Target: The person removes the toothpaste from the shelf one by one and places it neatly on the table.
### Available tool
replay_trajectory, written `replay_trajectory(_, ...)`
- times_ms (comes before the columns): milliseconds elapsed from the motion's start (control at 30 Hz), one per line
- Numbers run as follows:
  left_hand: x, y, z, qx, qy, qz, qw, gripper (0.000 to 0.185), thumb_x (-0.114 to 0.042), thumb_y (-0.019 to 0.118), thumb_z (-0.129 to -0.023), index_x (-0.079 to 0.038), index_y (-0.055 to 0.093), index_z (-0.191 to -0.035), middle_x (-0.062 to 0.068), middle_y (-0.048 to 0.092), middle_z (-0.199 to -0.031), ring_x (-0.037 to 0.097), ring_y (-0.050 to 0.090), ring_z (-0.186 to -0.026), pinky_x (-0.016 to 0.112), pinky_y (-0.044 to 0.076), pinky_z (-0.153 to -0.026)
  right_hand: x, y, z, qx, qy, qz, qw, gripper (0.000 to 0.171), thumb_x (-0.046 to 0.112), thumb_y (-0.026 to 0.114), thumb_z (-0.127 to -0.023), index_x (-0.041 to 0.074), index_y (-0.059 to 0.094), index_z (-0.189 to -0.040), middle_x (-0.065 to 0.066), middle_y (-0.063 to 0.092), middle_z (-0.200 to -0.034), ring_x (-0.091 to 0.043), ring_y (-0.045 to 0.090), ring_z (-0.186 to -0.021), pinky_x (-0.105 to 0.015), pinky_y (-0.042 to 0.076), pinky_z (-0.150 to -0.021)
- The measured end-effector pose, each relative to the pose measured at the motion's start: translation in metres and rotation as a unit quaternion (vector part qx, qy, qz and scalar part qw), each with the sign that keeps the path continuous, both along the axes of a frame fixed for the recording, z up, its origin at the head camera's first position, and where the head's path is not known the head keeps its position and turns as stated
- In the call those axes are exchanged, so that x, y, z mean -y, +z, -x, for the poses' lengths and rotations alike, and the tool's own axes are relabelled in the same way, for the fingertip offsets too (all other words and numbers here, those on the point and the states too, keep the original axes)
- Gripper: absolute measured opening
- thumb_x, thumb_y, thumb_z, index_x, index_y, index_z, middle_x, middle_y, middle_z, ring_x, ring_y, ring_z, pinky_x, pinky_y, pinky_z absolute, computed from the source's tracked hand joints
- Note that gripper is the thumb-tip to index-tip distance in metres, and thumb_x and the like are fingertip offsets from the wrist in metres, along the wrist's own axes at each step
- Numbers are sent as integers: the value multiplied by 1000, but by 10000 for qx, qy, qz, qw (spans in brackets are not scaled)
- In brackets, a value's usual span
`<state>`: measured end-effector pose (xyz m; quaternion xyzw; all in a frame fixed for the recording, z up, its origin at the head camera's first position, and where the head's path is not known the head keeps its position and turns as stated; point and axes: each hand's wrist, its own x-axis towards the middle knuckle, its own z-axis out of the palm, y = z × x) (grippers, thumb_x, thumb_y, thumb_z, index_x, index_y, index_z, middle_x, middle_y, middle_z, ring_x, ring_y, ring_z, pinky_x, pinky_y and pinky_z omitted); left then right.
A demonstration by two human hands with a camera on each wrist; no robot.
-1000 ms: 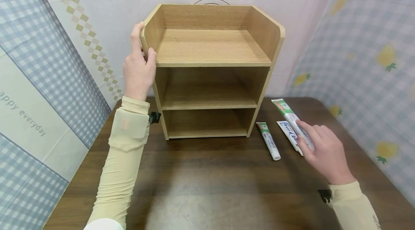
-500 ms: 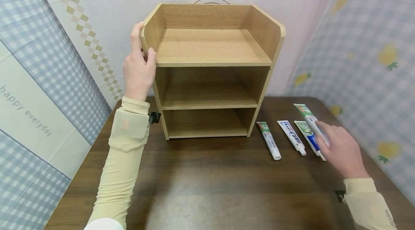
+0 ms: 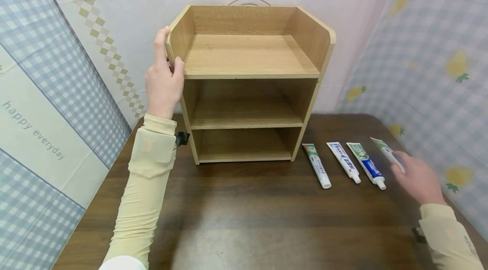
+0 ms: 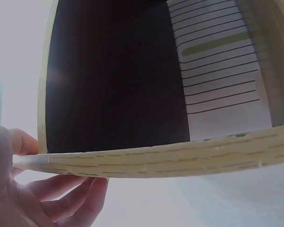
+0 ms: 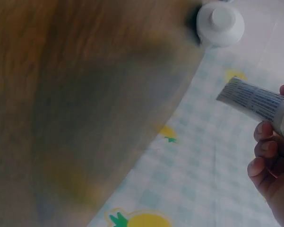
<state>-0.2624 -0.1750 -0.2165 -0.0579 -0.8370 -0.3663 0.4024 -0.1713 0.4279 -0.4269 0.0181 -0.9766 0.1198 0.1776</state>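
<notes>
The left hand (image 3: 163,79) is raised at far left, its grip closed, thumb forward. The right hand (image 3: 418,177) is lowered at near right, fingers curled.

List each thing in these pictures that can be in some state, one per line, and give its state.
Wooden shelf unit: upright, all three shelves bare.
Left hand: grips the unit's left side panel.
Right hand: holds the fourth tube.
Three toothpaste tubes: lying flat side by side, capped.

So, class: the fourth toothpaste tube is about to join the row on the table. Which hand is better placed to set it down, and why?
The right hand. It grips the fourth toothpaste tube just right of the three tubes lying on the table. The left hand holds the wooden shelf at its far side panel.
</notes>
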Motion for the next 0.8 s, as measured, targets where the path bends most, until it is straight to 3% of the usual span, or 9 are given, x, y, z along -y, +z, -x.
replay_trajectory(300, 0, -1, 0, 0, 4, -39, 10000, 57, -23, 42, -95, -42, 25, -147, 21, 62, -77, 30, 49, -62, 36, 35, -56, -13, -4, -1, 342, -147, -165, 9992, 35, 20, 54, -93, -3, 54, -119, -37, 61, -100, -52, 58, -77, -56, 43, -57)
replay_trajectory(500, 0, -2, -1, 23, 12, -43, 10000, 57, -23, 41, -96, -42, 24, -147, 17, 57, -72, 29, 46, -61, 36, 33, -56, -28, -11, 2, 851, -327, -204, 9956, 37, 22, 52, -95, -6, 51, -119, -37, 61, -99, -44, 59, -70, -50, 44, -52)
replay_trajectory(700, -1, -2, 0, -56, -6, -46, 10000, 58, -22, 41, -96, -41, 25, -147, 18, 59, -74, 28, 46, -60, 36, 33, -54, -41, -12, 10, 1576, -275, -303, 9867, 43, 23, 51, -97, -8, 43, -125, -39, 57, -107, -51, 59, -83, -53, 47, -60)
replay_trajectory(800, -1, -2, 1, -89, 11, -44, 10000, 58, -21, 41, -95, -41, 25, -147, 18, 59, -72, 28, 45, -59, 35, 33, -54, -42, -8, 13, 2135, -151, -355, 9762, 48, 24, 52, -95, -9, 38, -127, -42, 54, -111, -54, 58, -90, -56, 47, -66)
